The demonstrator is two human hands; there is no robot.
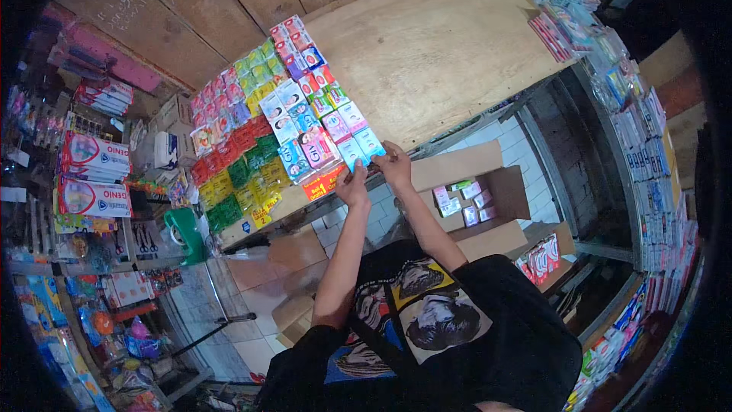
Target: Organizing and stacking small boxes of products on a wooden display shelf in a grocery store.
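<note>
Small light-blue soap boxes (pixel 368 142) stand at the front end of a row of soap boxes on the wooden table (pixel 423 46). My left hand (pixel 353 183) touches the near edge of these boxes with its fingertips. At their right front corner, the fingers of my right hand (pixel 394 165) rest against the box. Whether either hand grips a box cannot be told. White-and-pink soap boxes (pixel 345 122) lie just behind. To the left are larger GIV soap packs (pixel 317 147), and a red-and-yellow promotional label (pixel 323 182) lies at the table's front edge.
Red, green and yellow sachets (pixel 240 169) cover the table's left part. An open cardboard box (pixel 509 191) on the floor at the right holds several small soap boxes (pixel 470 190). A green tape dispenser (pixel 186 234) stands at the left. Stacked goods (pixel 652 183) line the right shelf.
</note>
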